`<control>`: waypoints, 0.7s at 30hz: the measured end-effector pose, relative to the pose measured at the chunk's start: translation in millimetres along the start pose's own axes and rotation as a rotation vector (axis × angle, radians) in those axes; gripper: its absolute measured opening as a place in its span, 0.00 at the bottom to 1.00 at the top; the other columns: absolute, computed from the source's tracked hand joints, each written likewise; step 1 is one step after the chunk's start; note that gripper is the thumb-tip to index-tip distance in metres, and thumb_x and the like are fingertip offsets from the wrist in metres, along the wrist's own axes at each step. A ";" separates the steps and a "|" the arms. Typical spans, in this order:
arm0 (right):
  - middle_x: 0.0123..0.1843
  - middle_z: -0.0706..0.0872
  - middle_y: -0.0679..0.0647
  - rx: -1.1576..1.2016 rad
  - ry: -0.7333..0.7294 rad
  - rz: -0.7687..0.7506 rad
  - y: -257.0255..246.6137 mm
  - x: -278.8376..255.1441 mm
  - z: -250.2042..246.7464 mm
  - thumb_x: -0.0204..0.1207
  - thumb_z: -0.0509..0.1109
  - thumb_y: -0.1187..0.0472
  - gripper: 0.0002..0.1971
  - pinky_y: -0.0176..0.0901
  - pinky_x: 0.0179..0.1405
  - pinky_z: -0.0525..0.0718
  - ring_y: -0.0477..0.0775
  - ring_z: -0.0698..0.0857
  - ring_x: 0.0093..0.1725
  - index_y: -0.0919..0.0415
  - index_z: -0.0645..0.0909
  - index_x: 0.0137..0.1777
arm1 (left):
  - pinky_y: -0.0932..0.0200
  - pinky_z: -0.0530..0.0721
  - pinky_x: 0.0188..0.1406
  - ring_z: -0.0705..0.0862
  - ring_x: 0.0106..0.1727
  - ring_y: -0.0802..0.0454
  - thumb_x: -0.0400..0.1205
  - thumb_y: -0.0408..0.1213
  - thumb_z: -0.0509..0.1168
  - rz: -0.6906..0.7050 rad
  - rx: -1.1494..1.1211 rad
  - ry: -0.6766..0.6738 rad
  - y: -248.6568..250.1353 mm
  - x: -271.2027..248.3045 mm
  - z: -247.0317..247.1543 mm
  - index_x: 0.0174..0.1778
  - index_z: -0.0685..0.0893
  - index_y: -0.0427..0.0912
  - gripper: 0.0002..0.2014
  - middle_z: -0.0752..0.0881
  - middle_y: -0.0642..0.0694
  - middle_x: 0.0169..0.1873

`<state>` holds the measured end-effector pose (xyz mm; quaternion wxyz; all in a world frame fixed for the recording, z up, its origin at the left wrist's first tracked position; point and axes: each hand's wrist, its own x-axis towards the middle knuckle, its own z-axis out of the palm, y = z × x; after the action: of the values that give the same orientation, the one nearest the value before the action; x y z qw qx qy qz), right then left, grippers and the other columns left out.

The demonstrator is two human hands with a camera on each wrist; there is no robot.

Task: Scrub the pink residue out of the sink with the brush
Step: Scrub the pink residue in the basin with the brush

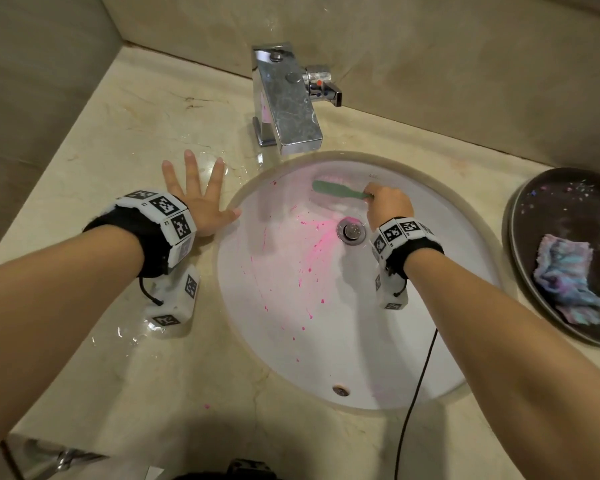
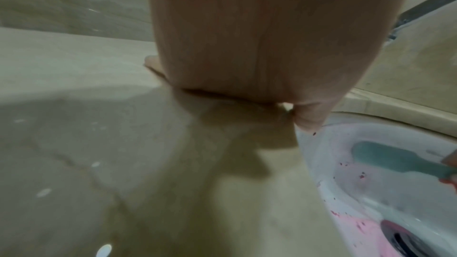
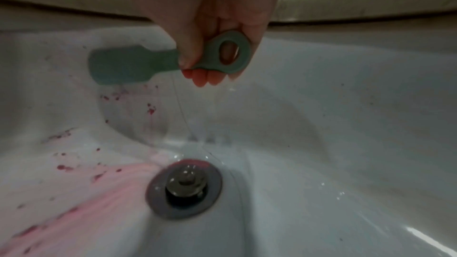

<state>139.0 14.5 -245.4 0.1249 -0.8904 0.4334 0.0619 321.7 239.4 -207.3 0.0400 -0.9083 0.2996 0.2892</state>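
A white oval sink (image 1: 430,327) is set into a beige marble counter. Pink residue (image 1: 312,233) is smeared left of the drain (image 1: 351,231) and spattered down the basin's left side, also as pink residue (image 3: 81,192). My right hand (image 1: 385,202) grips the handle of a green brush (image 1: 336,190), whose head lies against the sink's far wall under the tap. In the right wrist view the brush (image 3: 138,63) is held by its ringed handle. My left hand (image 1: 201,199) rests flat on the wet counter, fingers spread, thumb at the sink rim.
A chrome tap (image 1: 284,98) stands behind the sink. A dark round tray (image 1: 548,209) at the right holds a blue-purple cloth (image 1: 565,282). Water puddles lie on the counter (image 1: 84,161) near my left wrist. A black cable (image 1: 416,393) hangs over the sink's front edge.
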 end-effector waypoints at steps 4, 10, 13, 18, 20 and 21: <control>0.51 0.86 0.66 0.082 0.064 0.035 4.6 1.5 -5.4 0.83 0.57 0.66 0.14 0.43 0.38 0.71 0.66 0.82 0.50 0.60 0.81 0.61 | 0.33 0.35 0.77 0.27 0.76 0.28 0.81 0.61 0.54 0.006 -0.005 -0.001 0.4 -0.6 0.2 0.80 0.33 0.57 0.41 0.26 0.41 0.78; 0.51 0.86 0.66 -0.009 -0.175 0.107 6.0 -0.1 7.0 0.79 0.61 0.69 0.11 0.42 0.42 0.76 0.62 0.78 0.41 0.65 0.84 0.54 | 0.32 0.34 0.76 0.26 0.76 0.28 0.81 0.61 0.53 -0.001 0.015 -0.019 -0.2 1.4 -0.5 0.79 0.30 0.57 0.42 0.25 0.40 0.77; 0.53 0.87 0.64 0.039 -0.137 0.019 -6.8 1.9 7.5 0.80 0.62 0.68 0.12 0.44 0.46 0.79 0.65 0.83 0.51 0.61 0.83 0.59 | 0.33 0.33 0.77 0.26 0.76 0.28 0.81 0.61 0.53 0.001 0.010 -0.030 0.6 -0.8 -2.2 0.79 0.30 0.56 0.42 0.24 0.40 0.77; 0.51 0.86 0.65 0.025 -0.050 0.048 -5.2 2.5 1.3 0.80 0.58 0.71 0.13 0.45 0.43 0.78 0.65 0.84 0.49 0.62 0.83 0.57 | 0.33 0.34 0.77 0.25 0.76 0.28 0.81 0.61 0.52 0.000 0.007 -0.046 1.1 -2.3 -3.9 0.79 0.29 0.56 0.41 0.24 0.40 0.77; 0.51 0.86 0.66 -0.032 -0.137 0.116 1.9 -2.5 3.9 0.79 0.58 0.72 0.13 0.45 0.43 0.78 0.64 0.83 0.46 0.65 0.83 0.56 | 0.33 0.34 0.77 0.25 0.76 0.28 0.82 0.61 0.52 -0.001 0.007 -0.049 1.1 -2.6 -4.1 0.79 0.29 0.56 0.41 0.24 0.40 0.77; 0.51 0.86 0.66 -0.046 -0.179 0.144 5.2 -4.9 6.5 0.78 0.59 0.71 0.12 0.44 0.41 0.76 0.64 0.81 0.44 0.67 0.83 0.55 | 0.33 0.34 0.77 0.26 0.76 0.28 0.82 0.61 0.52 0.001 0.004 -0.045 1.3 -2.4 -4.0 0.79 0.30 0.56 0.41 0.24 0.41 0.77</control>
<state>131.8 16.9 -251.4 0.1381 -0.8505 0.4816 0.1598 321.4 238.6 -202.6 0.0483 -0.9015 0.2995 0.3088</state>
